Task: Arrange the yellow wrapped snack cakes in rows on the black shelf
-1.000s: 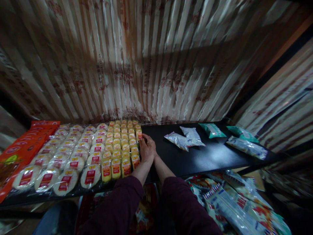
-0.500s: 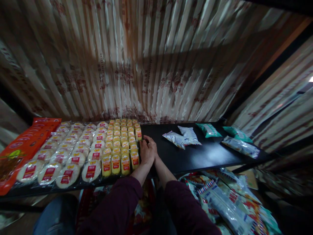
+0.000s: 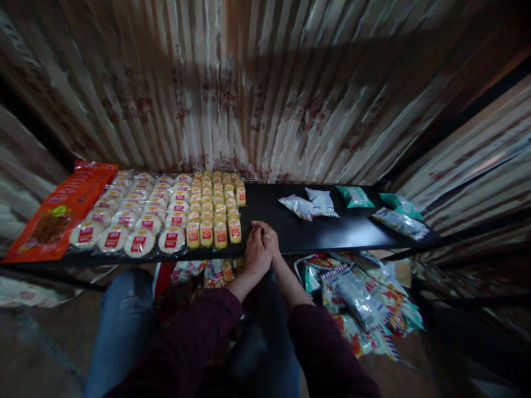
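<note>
My left hand (image 3: 256,252) and my right hand (image 3: 272,242) are clasped together at the front edge of a black shelf (image 3: 269,204). Their fingers are closed over each other, partly hidden, and no item shows in them. Nearest to the hands, on the left, stand rows of small yellow wrapped cakes (image 3: 220,231) with red labels. Further left come rows of round white rice crackers (image 3: 140,242) in clear wrap. At the far left lies an orange snack bag (image 3: 62,213).
Silver packets (image 3: 321,202) and green packets (image 3: 355,197) lie on the shelf's right half. Below, to the right, is a heap of snack packets (image 3: 365,298); more packets (image 3: 215,272) lie beneath the shelf. A patterned curtain (image 3: 232,99) hangs behind. My knee (image 3: 124,315) is at the left.
The view has shifted, with the shelf appearing higher and smaller. My joined hands have drawn back from the yellow cakes toward the shelf's front edge. The goods look unmoved.
</note>
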A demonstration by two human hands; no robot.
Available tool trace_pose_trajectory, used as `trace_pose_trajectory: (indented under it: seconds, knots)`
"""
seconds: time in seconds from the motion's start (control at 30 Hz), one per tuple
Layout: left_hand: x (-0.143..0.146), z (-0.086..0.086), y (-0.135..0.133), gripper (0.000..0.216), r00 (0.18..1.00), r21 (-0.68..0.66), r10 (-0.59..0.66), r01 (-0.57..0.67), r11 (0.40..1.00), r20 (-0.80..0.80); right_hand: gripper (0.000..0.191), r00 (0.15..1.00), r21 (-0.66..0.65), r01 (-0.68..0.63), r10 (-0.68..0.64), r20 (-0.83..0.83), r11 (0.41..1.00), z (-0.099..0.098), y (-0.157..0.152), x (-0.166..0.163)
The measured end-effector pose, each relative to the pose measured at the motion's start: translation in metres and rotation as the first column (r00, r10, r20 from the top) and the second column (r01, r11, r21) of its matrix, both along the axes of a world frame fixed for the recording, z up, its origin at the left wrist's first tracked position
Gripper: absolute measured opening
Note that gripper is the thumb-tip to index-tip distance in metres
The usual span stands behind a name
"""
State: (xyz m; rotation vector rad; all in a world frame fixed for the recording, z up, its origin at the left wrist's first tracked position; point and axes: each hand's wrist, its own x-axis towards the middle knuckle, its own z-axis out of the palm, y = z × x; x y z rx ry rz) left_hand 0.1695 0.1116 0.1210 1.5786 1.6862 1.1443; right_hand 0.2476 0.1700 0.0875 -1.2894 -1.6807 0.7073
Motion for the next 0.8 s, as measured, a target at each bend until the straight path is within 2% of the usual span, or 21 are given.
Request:
trace_pose_trajectory:
  seconds: [0.13,0.37,0.53,0.67,0.8]
  knots:
    - [-0.007,0.001,-0.024,0.039,0.999,0.035,-0.036,0.037,0.999,-0.019,0.036,0.999,0.034,0.035,-0.036,0.024,0.999,-0.001,-0.024,-0.006]
    - [-0.017,-0.004,-0.043,0.037,0.996,0.061,-0.061,0.065,0.996,-0.062,0.035,0.995,0.056,0.075,-0.079,0.059,0.996,0.003,-0.048,-0.015]
    - [-0.029,-0.01,-0.065,0.039,0.989,0.115,-0.124,0.132,0.985,-0.076,0.032,0.994,0.099,0.097,-0.101,0.035,0.99,0.002,-0.077,-0.023]
    - [-0.046,-0.026,-0.088,0.041,0.971,0.12,-0.204,0.22,0.968,-0.128,0.031,0.991,0.101,0.131,-0.132,0.0,0.986,-0.011,-0.106,-0.035]
    - [-0.061,-0.05,-0.104,0.039,0.957,0.083,-0.211,0.231,0.969,-0.2,0.032,0.994,0.016,0.069,-0.07,0.08,0.997,-0.026,-0.126,-0.049]
